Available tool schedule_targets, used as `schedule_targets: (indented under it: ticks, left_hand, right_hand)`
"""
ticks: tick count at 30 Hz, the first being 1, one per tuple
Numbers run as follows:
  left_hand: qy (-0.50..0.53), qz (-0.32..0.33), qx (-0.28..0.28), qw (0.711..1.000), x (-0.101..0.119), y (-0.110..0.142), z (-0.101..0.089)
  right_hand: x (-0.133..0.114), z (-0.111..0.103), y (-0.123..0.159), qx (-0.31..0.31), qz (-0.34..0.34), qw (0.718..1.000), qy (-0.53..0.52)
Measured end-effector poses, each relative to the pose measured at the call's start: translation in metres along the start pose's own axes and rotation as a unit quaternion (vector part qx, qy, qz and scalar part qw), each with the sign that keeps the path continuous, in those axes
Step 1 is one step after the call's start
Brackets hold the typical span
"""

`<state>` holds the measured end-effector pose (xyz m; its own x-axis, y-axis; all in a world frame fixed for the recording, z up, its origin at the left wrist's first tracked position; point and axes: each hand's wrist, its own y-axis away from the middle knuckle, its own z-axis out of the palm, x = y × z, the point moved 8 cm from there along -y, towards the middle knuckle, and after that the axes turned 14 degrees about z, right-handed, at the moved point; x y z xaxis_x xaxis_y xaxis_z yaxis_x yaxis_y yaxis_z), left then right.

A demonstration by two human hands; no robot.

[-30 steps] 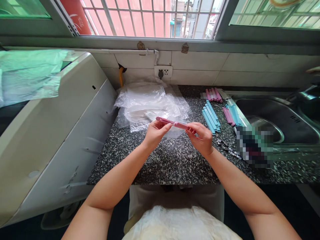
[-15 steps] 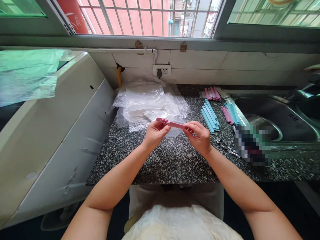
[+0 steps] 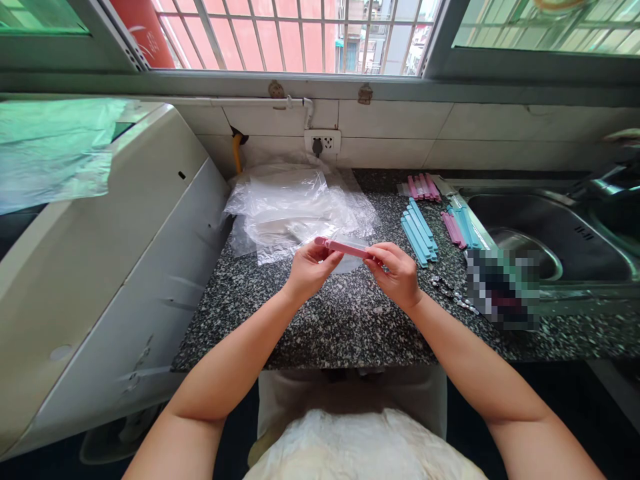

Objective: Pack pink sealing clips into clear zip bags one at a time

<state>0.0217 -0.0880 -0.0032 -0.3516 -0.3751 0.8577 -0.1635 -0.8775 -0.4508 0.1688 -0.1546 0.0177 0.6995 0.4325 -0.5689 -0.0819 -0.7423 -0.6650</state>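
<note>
Above the counter, a pink bag-sealing clip [image 3: 349, 249] is held between my two hands, tilted slightly down to the right. My left hand [image 3: 311, 267] pinches its left end. The fingers of my right hand [image 3: 397, 272] are closed on its right end. Just behind the clip shows a piece of clear plastic [image 3: 350, 265]; whether it is caught in the clip I cannot tell. Beyond my left hand lies a pile of clear plastic bags [image 3: 295, 203]. Blue clips [image 3: 419, 233] lie in a bundle to the right of my right hand.
Pink clips [image 3: 424, 187] and a mixed pink and blue group [image 3: 460, 228] lie near the steel sink [image 3: 560, 200]. A beaded strand [image 3: 455, 295] rests beside a blurred-out object [image 3: 503, 293]. A white appliance [image 3: 145, 267] borders the speckled counter [image 3: 320, 333] on the left.
The clip's two parts, visibly offset at its left end before, now lie closer in line. Both hands keep their hold and have barely moved.
</note>
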Motion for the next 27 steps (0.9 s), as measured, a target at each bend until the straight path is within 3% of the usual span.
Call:
schedule_targets:
  ticks: [27]
  left_hand:
    - [-0.023, 0.002, -0.045, 0.999, 0.0013, -0.0028, 0.0013]
  right_hand:
    - [-0.0069, 0.0004, -0.0010, -0.003, -0.029, 1.000, 0.002]
